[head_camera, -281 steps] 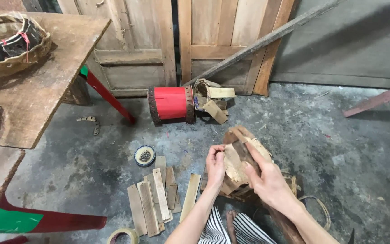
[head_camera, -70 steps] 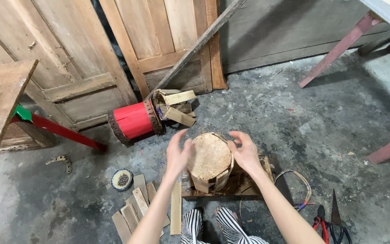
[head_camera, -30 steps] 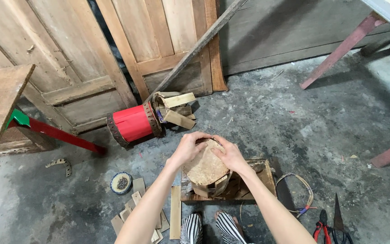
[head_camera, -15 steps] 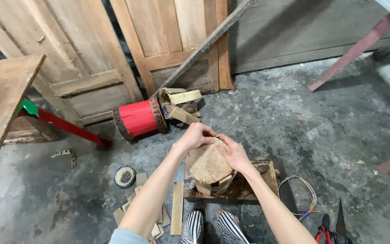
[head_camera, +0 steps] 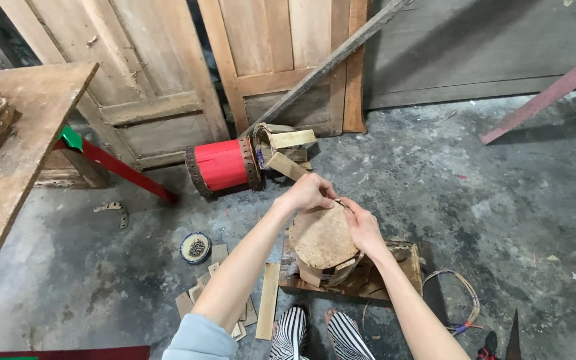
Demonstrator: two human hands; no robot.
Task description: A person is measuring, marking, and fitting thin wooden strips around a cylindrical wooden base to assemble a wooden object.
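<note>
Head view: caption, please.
Both hands, left hand and right hand, grip a round wooden drum on a floor board.

Your left hand (head_camera: 309,193) and right hand (head_camera: 363,227) now meet at the drum's (head_camera: 323,237) far rim, no longer gripping its sides.

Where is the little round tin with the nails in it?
In the head view, the small round tin sits on the concrete floor at lower left of centre, below the red drum, just above the scattered wooden slats and left of the left hand.
</note>
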